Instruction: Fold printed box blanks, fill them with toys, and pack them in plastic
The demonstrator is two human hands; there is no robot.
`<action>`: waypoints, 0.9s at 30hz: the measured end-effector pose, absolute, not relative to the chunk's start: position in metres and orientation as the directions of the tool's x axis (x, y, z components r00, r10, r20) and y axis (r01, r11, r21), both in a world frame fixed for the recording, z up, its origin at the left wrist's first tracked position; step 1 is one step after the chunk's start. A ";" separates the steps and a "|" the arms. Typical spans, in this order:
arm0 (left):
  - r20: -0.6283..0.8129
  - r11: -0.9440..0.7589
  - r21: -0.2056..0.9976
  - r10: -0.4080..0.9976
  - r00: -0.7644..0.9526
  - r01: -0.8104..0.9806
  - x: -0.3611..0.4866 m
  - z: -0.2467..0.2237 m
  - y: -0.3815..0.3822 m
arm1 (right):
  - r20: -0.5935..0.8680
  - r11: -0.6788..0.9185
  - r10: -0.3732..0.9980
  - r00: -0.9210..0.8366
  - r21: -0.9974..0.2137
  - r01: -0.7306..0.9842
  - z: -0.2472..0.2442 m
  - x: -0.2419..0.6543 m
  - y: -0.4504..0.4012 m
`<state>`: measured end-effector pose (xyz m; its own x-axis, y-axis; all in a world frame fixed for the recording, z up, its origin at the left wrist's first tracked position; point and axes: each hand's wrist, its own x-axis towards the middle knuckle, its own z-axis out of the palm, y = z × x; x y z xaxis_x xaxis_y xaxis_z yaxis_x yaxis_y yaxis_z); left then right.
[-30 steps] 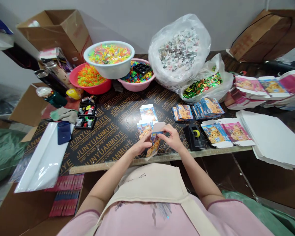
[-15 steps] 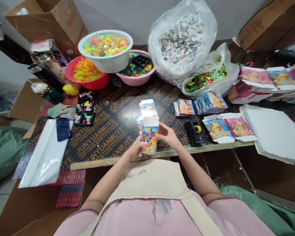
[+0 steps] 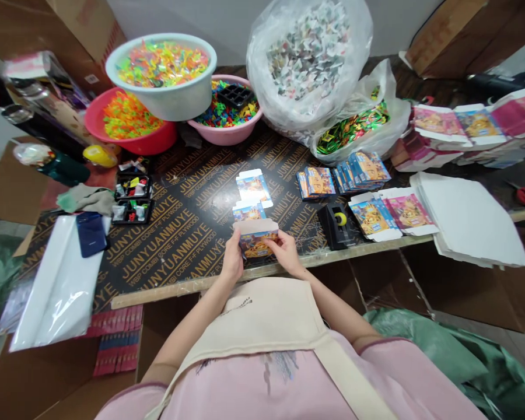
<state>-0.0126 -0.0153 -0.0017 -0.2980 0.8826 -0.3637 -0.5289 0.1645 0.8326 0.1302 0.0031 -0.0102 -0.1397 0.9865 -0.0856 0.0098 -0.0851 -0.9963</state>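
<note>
Between my hands, just above the table's front edge, is a small printed cardboard box (image 3: 258,242) with its pale top flap standing up. My left hand (image 3: 233,256) grips the box's left side. On the right side, my right hand (image 3: 286,251) holds it, with fingers on the printed front. Behind the box, two more printed cartons lie on the table: a nearer carton (image 3: 248,211) partly hidden by the flap, and a farther carton (image 3: 254,186) with white flaps.
A black tape dispenser (image 3: 333,227) stands to the right, near stacked blue boxes (image 3: 361,172) and flat cartons (image 3: 370,216). Basins of small plastic pieces, including a white basin (image 3: 161,96), and a clear bag (image 3: 306,76) line the back. A phone (image 3: 91,233) lies left.
The box in my hands has turned from upright to lying sideways. Both hands have shifted their hold to its two ends. The whole view has swung slightly.
</note>
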 end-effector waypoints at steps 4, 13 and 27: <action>-0.429 0.199 0.796 0.852 -0.302 -0.571 -0.005 -0.005 -0.020 | -0.157 -0.166 0.985 -0.075 -0.978 -0.127 -0.012 0.121 -0.003; -0.253 0.124 0.917 0.915 -0.313 -0.379 -0.007 0.007 -0.013 | -0.129 -0.115 0.990 0.055 -0.970 -0.216 -0.002 0.123 0.010; -0.090 0.082 0.995 0.976 -0.198 -0.048 -0.024 0.014 -0.022 | 0.054 0.050 0.998 0.040 -0.994 0.092 -0.002 0.144 -0.001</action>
<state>-0.0242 -0.0219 0.0142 -0.1983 0.9760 -0.0901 -0.0484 0.0820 0.9955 0.1443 -0.0015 -0.0017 0.0399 0.9977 0.0543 0.0921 0.0504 -0.9945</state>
